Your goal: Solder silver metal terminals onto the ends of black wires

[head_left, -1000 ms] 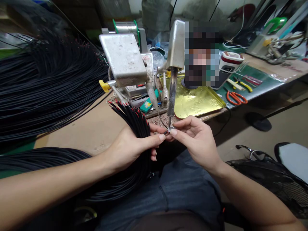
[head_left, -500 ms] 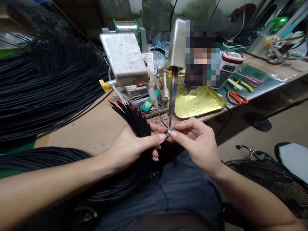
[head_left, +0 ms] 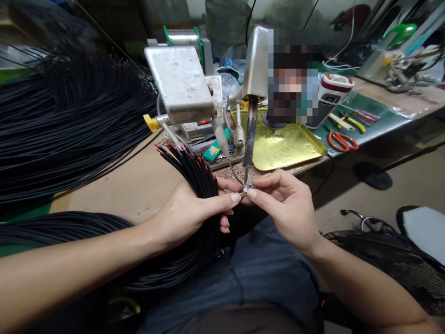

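Observation:
My left hand (head_left: 189, 211) grips a thick bundle of black wires with red tips (head_left: 189, 167) that fans up and to the left. Its thumb and forefinger also pinch one wire end toward the centre. My right hand (head_left: 287, 206) pinches a small metal part (head_left: 249, 188) between thumb and forefinger. That part sits directly under the tip of a fixed soldering iron (head_left: 249, 144), which hangs down from a metal housing (head_left: 255, 62). A thin solder wire (head_left: 233, 172) curves in toward the same spot.
A large heap of black wires (head_left: 66, 120) covers the bench on the left, more lies at my left forearm. A metal box on a stand (head_left: 179, 83), a solder spool (head_left: 182, 38), a gold tray (head_left: 283, 146) and orange scissors (head_left: 342, 140) lie behind. A co-worker sits beyond, face blurred.
Both hands have stayed almost still under the iron tip; my right hand has shifted very slightly with the metal part.

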`<state>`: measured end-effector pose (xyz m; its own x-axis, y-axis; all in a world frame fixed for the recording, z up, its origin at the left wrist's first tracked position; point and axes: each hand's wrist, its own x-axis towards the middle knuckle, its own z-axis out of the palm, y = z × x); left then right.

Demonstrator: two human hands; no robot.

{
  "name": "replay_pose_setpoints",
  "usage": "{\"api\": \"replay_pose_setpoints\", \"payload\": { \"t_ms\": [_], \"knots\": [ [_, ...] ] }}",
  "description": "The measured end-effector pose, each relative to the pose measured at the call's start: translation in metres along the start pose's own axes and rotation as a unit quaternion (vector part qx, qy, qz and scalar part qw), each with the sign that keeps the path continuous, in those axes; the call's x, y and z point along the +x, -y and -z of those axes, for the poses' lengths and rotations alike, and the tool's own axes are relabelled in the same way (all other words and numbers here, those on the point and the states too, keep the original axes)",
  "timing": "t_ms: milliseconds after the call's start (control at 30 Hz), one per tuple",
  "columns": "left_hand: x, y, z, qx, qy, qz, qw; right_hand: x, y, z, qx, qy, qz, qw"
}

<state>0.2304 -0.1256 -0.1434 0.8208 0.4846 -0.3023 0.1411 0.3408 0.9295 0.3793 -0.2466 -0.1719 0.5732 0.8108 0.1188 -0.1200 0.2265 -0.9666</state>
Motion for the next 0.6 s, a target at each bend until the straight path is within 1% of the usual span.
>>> {"api": "replay_pose_setpoints", "payload": {
  "t_ms": [233, 400, 600],
  "knots": [
    [0.0002, 0.0007, 0.001, -0.003, 0.007, -0.006, 1.0, 0.0004, -0.0006, 0.0006, 0.002, 0.005, -0.001, 1.0],
    [0.0006, 0.0012, 0.0017, 0.004, 0.012, -0.015, 1.0, 0.0001, -0.001, 0.0006, 0.026, 0.004, 0.0, 1.0],
    [-0.0005, 0.0004, -0.0017, -0.002, -0.006, -0.002, 1.0, 0.0004, -0.0026, 0.0002, 0.016, -0.001, -0.007, 1.0]
  ]
}}
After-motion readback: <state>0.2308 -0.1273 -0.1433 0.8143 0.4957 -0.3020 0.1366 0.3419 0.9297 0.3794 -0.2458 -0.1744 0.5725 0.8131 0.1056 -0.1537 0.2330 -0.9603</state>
